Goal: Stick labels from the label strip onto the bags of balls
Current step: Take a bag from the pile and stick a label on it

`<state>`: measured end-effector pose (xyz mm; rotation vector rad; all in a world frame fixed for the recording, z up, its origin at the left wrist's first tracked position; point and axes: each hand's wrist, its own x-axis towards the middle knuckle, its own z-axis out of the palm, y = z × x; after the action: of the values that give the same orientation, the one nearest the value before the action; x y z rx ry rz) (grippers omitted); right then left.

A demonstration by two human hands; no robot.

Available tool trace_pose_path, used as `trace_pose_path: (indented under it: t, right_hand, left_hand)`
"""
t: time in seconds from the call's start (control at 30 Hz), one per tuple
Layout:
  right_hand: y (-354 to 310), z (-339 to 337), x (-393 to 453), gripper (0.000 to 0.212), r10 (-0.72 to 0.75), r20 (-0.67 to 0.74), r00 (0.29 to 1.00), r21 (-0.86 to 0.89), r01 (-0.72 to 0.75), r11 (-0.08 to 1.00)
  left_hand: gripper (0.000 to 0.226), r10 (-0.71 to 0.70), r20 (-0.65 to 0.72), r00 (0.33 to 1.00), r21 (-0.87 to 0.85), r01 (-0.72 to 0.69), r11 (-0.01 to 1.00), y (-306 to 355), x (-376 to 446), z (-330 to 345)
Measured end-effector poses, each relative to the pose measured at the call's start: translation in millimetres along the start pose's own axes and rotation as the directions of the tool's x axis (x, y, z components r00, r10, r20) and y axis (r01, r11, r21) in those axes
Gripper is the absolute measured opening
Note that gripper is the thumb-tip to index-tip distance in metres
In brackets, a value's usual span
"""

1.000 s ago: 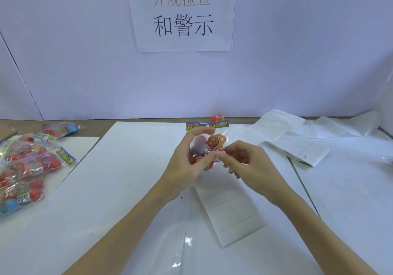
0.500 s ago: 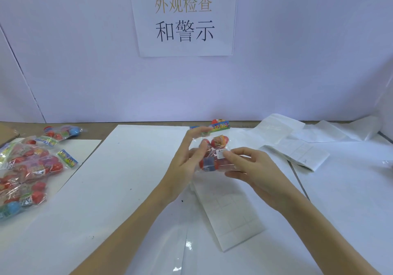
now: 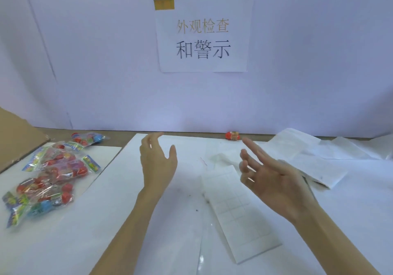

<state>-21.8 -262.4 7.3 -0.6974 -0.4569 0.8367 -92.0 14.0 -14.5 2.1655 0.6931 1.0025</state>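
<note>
Both hands hover empty over the tabletop (image 3: 106, 221), the left hand (image 3: 157, 164) and right hand (image 3: 270, 181) with fingers spread; the label strip (image 3: 240, 213) lies between them, the bags of balls (image 3: 51, 175) heaped far left (one (image 3: 232, 136) by the wall)

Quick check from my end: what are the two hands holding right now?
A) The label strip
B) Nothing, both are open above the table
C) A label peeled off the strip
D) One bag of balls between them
B: the left hand and right hand both show spread, empty fingers, and the label strip lies on the table between them.
</note>
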Motion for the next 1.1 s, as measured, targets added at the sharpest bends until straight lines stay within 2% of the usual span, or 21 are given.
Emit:
trace_pose_path:
  t: [0.1, 0.17, 0.23, 0.37, 0.43, 0.47, 0.57, 0.63, 0.67, 0.7, 0.73, 0.77, 0.8, 0.83, 0.87, 0.9, 0.97, 1.1]
  right_hand:
    - [7, 2, 3, 0.049, 0.035, -0.028, 0.999, -0.036, -0.036, 0.999]
    - [12, 4, 5, 0.061, 0.06, -0.03, 0.998, -0.078, -0.062, 0.995]
    - [17, 8, 6, 0.075, 0.09, -0.033, 0.995, -0.136, -0.093, 0.986]
    - [26, 16, 9, 0.081, 0.156, -0.031, 0.987, -0.222, -0.159, 0.962]
    - [28, 19, 9, 0.082, 0.17, -0.029, 0.985, -0.246, -0.172, 0.954]
    - [28, 20, 9, 0.081, 0.174, -0.03, 0.984, -0.254, -0.176, 0.951]
    - [28, 21, 9, 0.068, 0.19, -0.04, 0.981, -0.253, -0.194, 0.948]
    - [28, 17, 10, 0.05, 0.192, -0.06, 0.98, -0.228, -0.201, 0.953]
    - [28, 16, 10, 0.046, 0.192, -0.071, 0.979, -0.214, -0.203, 0.955]
    - [28, 14, 11, 0.043, 0.187, -0.083, 0.979, -0.2, -0.2, 0.959]
    - [29, 12, 11, 0.04, 0.174, -0.103, 0.979, -0.186, -0.19, 0.964]
    - [29, 12, 12, 0.04, 0.149, -0.132, 0.98, -0.18, -0.172, 0.968]
    - [29, 11, 13, 0.04, 0.103, -0.174, 0.979, -0.199, -0.137, 0.97]
    - [29, 9, 14, 0.041, 0.031, -0.231, 0.972, -0.251, -0.091, 0.964]
    - [29, 8, 15, 0.038, -0.06, -0.289, 0.955, -0.331, -0.041, 0.943]
    - [28, 8, 16, 0.035, -0.155, -0.332, 0.931, -0.415, 0.004, 0.91]
    - [25, 9, 14, 0.035, -0.281, -0.324, 0.903, -0.545, 0.064, 0.836]
    - [18, 12, 7, 0.046, -0.276, -0.22, 0.936, -0.658, 0.067, 0.75]
  left_hand:
    - [0.059, -0.192, -0.06, 0.98, 0.264, 0.201, 0.943, -23, 22, -24]
    - [0.067, -0.299, -0.076, 0.951, 0.377, 0.305, 0.875, -38, 36, -41]
    - [0.075, -0.377, -0.077, 0.923, 0.51, 0.361, 0.781, -54, 50, -59]
    - [0.071, -0.51, -0.089, 0.855, 0.713, 0.412, 0.567, -90, 63, -86]
    - [0.058, -0.513, -0.076, 0.855, 0.798, 0.36, 0.482, -103, 58, -86]
    - [0.051, -0.47, -0.064, 0.881, 0.83, 0.308, 0.464, -108, 54, -84]
    - [0.041, -0.263, -0.019, 0.965, 0.851, 0.153, 0.502, -114, 49, -78]
    - [0.029, -0.18, 0.013, 0.984, 0.779, 0.102, 0.618, -107, 50, -73]
    - [0.02, -0.153, 0.017, 0.988, 0.685, 0.1, 0.721, -99, 49, -69]
    - [0.011, -0.138, 0.018, 0.99, 0.53, 0.107, 0.841, -88, 46, -65]
    - [0.006, -0.137, 0.034, 0.99, 0.303, 0.121, 0.945, -73, 42, -60]
    - [0.006, -0.136, 0.073, 0.988, 0.039, 0.134, 0.99, -55, 35, -57]
    - [0.006, -0.118, 0.135, 0.984, -0.211, 0.145, 0.967, -36, 29, -53]
    - [0.006, -0.089, 0.205, 0.975, -0.402, 0.166, 0.9, -17, 22, -47]
    - [0.007, -0.07, 0.267, 0.961, -0.517, 0.204, 0.831, -1, 15, -41]
    - [0.009, -0.066, 0.321, 0.945, -0.57, 0.249, 0.783, 13, 10, -35]
    - [0.013, -0.035, 0.426, 0.904, -0.588, 0.307, 0.748, 37, -1, -21]
    - [0.01, 0.086, 0.595, 0.799, -0.559, 0.335, 0.758, 66, -23, 9]
